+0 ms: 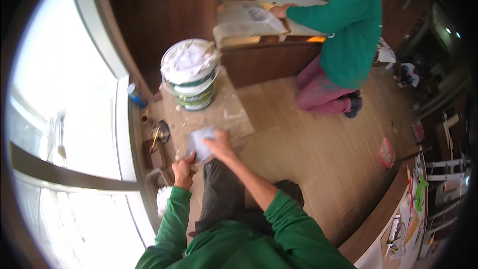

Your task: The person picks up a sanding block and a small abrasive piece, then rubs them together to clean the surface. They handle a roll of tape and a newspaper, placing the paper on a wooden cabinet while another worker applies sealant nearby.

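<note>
Both my hands hold a thin grey sheet (pixel 201 145), which looks like sandpaper, above the near end of a stained board (pixel 231 104). My left hand (pixel 183 170) pinches its lower left corner. At the right edge, my right hand (pixel 220 145) grips it between thumb and fingers. Beyond the sheet, a plastic bucket (pixel 196 95) with a green label stands on the board, a crumpled whitish cloth or plastic (pixel 188 61) over its top. A brush with a pale handle (pixel 155 137) lies left of the sheet, beside a dark crumpled item (pixel 163 131).
A blue can (pixel 136 96) stands by the window frame (pixel 125 119). Ahead on the right, a person in green (pixel 349 33) kneels at a covered wooden bench (pixel 269 58). A red tray (pixel 387 153) rests on the wood-look floor (pixel 321 142). Tools and a cartridge (pixel 393 228) lie on a curved counter.
</note>
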Motion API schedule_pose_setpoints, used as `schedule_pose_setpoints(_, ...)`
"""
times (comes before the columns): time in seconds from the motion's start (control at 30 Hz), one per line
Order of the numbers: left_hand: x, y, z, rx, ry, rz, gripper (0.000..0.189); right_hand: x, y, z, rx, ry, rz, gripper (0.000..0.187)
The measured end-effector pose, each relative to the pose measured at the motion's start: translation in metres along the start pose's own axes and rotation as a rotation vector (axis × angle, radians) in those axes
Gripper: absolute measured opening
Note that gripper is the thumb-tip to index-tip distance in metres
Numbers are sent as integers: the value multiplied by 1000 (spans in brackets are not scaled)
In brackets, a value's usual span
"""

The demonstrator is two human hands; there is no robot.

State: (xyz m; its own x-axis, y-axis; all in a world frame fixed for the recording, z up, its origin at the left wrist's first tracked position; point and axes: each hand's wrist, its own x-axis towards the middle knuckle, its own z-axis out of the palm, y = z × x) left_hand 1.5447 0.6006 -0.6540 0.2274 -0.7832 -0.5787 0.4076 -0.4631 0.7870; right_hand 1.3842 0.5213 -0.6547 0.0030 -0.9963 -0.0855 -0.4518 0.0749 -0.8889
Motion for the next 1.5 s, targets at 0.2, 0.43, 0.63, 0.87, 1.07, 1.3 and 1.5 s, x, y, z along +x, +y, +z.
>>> schedule_pose_setpoints(0.2, -49, 55, -3, 187, 183, 619, 11, -54, -27, -112, 700, 281, 341, 29)
schedule_pose_setpoints(0.43, -17, -1, -7, 1229, 173, 1331, 33, -77, -17, -94, 766, 208, 481, 30)
schedule_pose_setpoints(0.63, -14, -12, -9, 1228, 209, 1131, 33, -54, -27, -54, 518, 51, 313, 30)
schedule_pose_setpoints(0.87, -21, -1, -10, 165, 45, 28, 54, -22, 16, -40, -57, 89, -43, 23)
schedule_pose_setpoints(1.07, 3, -17, -1, -32, 83, 89, 41, -23, -23, -40, -179, -38, -27, 28)
schedule_pose_setpoints(1.3, 5, -11, 7, 16, 167, 100, 34, -1, -19, -12, -402, 17, -378, 23)
schedule_pose_setpoints(1.5, 12, -20, 2, 78, 190, 132, 35, -4, -19, -31, -220, -30, -101, 25)
